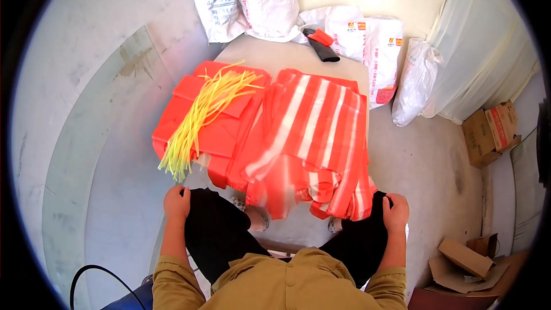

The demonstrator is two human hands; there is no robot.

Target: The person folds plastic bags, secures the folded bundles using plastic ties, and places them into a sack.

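My left hand [177, 202] rests at the outer side of my left knee, its fingers bent down and mostly hidden. At the outer side of my right knee lies my right hand [396, 212], with the thumb toward the knee and the other fingers largely out of sight. Neither hand touches the goods in front of me. A pile of red-and-white striped plastic bags [321, 126] hangs over the table's near edge. Left of it sits a stack of folded red plastic bags [186, 120], topped by a loose bundle of yellow strips [201, 117].
A pale table [247, 51] carries the piles and a black item with red [322, 46]. White printed sacks [267, 0] stand behind it, and a white plastic bag [416, 83] at right. Cardboard boxes [488, 132] and flattened cardboard [465, 264] lie to the right. A glass panel [69, 183] leans left.
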